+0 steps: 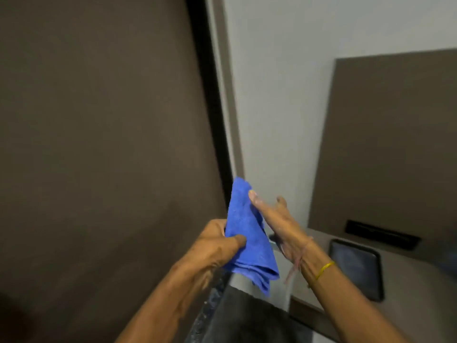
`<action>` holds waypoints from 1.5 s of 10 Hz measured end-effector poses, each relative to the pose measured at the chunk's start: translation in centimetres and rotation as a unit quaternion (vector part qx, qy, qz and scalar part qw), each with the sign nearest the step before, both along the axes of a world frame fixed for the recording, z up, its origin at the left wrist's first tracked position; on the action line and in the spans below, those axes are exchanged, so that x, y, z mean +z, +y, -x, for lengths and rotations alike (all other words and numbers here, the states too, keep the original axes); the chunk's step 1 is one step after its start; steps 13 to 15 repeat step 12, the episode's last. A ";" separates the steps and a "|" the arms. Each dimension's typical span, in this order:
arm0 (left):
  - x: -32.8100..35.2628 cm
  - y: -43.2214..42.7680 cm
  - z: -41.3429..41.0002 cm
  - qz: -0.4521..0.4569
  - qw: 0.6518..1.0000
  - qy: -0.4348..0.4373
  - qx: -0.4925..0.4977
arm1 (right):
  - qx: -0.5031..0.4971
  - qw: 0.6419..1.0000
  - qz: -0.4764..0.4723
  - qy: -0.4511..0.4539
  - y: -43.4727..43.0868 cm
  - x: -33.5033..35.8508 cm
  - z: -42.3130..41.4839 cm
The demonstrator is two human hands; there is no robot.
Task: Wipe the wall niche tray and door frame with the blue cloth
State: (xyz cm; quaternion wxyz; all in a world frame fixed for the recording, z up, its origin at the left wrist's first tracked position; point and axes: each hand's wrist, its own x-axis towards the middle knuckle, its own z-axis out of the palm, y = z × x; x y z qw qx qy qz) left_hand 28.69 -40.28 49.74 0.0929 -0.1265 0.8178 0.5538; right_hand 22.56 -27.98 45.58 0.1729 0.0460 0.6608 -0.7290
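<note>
The blue cloth (247, 233) is folded and hangs upright in front of the door frame (228, 115), a grey strip beside a black edge. My left hand (217, 243) grips the cloth's lower left side between thumb and fingers. My right hand (277, 224) lies flat with fingers stretched along the cloth's right side, touching it. The dark tray (356, 268) rests on the niche ledge at the right, apart from both hands.
A large brown door panel (99, 144) fills the left. A white wall (284, 95) and a brown niche back panel (395, 144) with a black slot (380, 233) stand at the right. Dark floor shows below.
</note>
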 end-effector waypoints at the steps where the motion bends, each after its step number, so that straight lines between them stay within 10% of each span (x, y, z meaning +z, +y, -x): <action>1: -5.0 6.4 5.4 -0.041 0.997 -0.062 0.012 | 0.067 0.975 0.058 -0.204 8.2 -6.9 0.1; 2: -10.6 13.2 10.1 -0.066 0.990 -0.122 0.009 | 0.047 0.924 0.124 -0.359 15.3 -12.7 1.5; 4: -22.3 24.7 18.0 -0.127 0.964 -0.233 0.008 | -0.120 0.875 0.259 -0.391 26.9 -22.0 8.2; 8: -39.5 36.4 25.7 -0.082 0.894 -0.440 0.009 | -0.303 0.795 0.172 -0.497 37.7 -38.4 14.4; 15: -49.0 39.4 29.6 0.060 0.938 -0.341 -0.037 | -0.302 0.857 -0.011 -0.417 41.2 -44.7 19.1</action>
